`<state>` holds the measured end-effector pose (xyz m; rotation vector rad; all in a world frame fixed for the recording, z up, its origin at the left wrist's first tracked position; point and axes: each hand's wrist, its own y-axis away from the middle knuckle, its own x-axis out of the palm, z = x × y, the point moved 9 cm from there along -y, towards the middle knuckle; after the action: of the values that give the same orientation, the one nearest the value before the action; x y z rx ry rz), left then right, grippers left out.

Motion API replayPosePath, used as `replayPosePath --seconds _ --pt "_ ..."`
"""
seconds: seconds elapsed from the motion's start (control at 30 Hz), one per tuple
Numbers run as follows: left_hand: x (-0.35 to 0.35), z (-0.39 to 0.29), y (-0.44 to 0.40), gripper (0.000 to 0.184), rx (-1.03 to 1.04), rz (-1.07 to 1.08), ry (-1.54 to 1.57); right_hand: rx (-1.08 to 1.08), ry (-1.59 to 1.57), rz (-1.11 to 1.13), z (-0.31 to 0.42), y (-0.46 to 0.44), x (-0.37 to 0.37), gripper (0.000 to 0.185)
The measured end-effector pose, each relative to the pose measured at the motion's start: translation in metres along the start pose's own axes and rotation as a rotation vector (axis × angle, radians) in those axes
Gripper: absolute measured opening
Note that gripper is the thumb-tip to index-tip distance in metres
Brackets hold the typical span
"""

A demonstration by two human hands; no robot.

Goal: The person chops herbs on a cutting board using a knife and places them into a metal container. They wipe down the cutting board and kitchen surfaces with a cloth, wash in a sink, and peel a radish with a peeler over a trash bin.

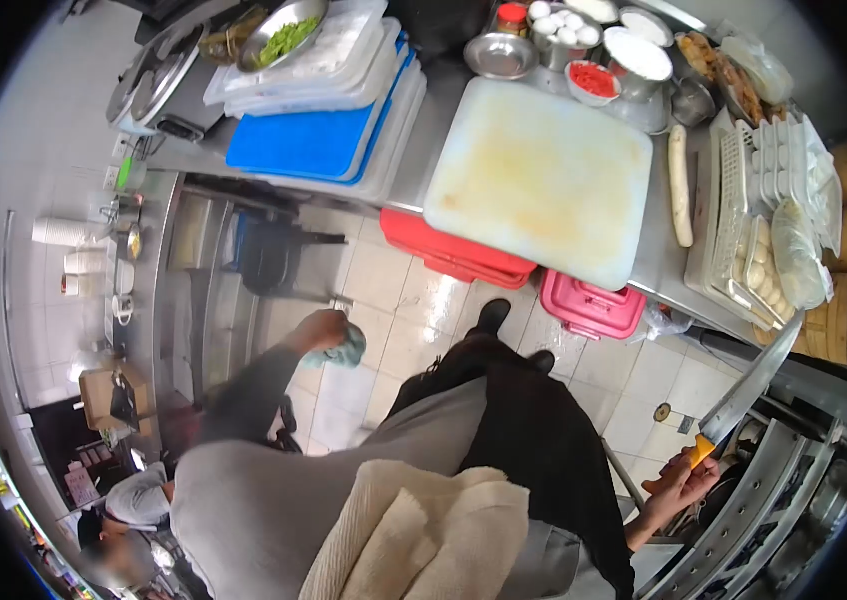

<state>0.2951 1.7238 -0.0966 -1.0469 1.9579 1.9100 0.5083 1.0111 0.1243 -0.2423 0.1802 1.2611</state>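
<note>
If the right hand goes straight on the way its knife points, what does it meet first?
The knife leads the right hand; its tip would probably meet the clear plastic bag first, though depth is unclear here.

Holds the left arm [263,388] stretched forward and out to the left, with the left hand [321,330] closed in a grip, slightly blurred. Holds the right hand [685,484] far out to the right, apart from the left, with fingers curled in a grip and the wrist [649,522] bare.
</note>
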Motion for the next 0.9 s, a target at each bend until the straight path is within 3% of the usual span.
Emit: replayPosePath --seconds 0.03,0.07,0.1,0.13,0.17,0.23,0.27,0.3,0.33,0.37,0.43,0.5,0.53,0.67,0.7,0.73,0.77,0.8,0.9 --pt "0.003 0.048 -0.013 0.044 -0.051 -0.366 0.225 -0.009 -0.008 -0.013 0.001 -0.006 0.002 0.025" --pt "-0.060 0.028 0.004 0.051 -0.190 -0.546 0.362 -0.007 -0.008 0.005 0.005 -0.014 0.004 0.025" --pt "-0.117 -0.001 0.013 0.048 -0.133 -0.773 0.451 -0.005 -0.004 0.030 0.010 -0.024 0.008 0.025" --pt "-0.150 -0.026 0.001 0.042 -0.145 -0.681 0.942 -0.037 -0.022 0.071 0.017 -0.033 0.017 0.026" --pt "-0.171 -0.042 -0.022 0.035 -0.035 -0.911 1.095 -0.035 -0.029 0.096 0.017 -0.043 0.023 0.025" --pt "-0.143 -0.080 -0.116 0.038 0.109 -0.921 1.641 -0.064 -0.068 0.122 0.022 -0.055 0.040 0.024" --pt "-0.158 -0.156 -0.080 0.056 -0.073 -1.121 1.469 -0.045 -0.090 0.119 0.033 -0.057 0.052 0.024" --pt "-0.166 -0.222 -0.058 0.052 0.015 -1.062 1.333 -0.066 -0.084 0.137 0.036 -0.059 0.052 0.024" --pt "-0.135 -0.265 -0.079 0.048 0.148 -0.835 1.357 -0.083 -0.077 0.158 0.037 -0.061 0.051 0.024" --pt "-0.151 -0.269 -0.074 0.048 0.164 -0.835 1.355 -0.089 -0.055 0.128 0.034 -0.061 0.043 0.024" --pt "-0.226 -0.300 -0.013 0.049 0.548 -1.143 0.792 -0.077 -0.043 0.091 0.043 -0.056 0.032 0.024" --pt "-0.298 -0.250 -0.013 0.051 0.371 -1.391 0.587 -0.054 -0.058 0.033 0.037 -0.047 0.004 0.024" --pt "-0.324 -0.220 -0.035 0.042 0.111 -1.376 0.347 -0.057 -0.051 0.019 0.033 -0.044 -0.009 0.024" --pt "-0.285 -0.222 -0.179 0.033 0.189 -1.165 0.278 -0.074 0.057 -0.118 0.023 -0.026 -0.052 0.027" --pt "-0.249 -0.313 -0.163 0.028 0.297 -1.385 0.150 -0.092 0.067 -0.133 0.022 -0.027 -0.056 0.027" --pt "-0.210 -0.385 -0.139 0.026 0.514 -1.235 0.353 -0.100 0.088 -0.145 0.024 -0.023 -0.062 0.026" --pt "-0.170 -0.455 -0.125 0.039 0.808 -0.630 0.394 -0.101 0.091 -0.152 0.029 -0.019 -0.064 0.026" --pt "-0.154 -0.506 -0.082 0.039 1.247 -0.391 0.516 -0.097 0.095 -0.169 0.036 -0.021 -0.063 0.026" --pt "-0.205 -0.498 -0.069 0.041 1.290 -0.470 0.475 -0.139 0.091 -0.197 0.051 -0.020 -0.070 0.023"
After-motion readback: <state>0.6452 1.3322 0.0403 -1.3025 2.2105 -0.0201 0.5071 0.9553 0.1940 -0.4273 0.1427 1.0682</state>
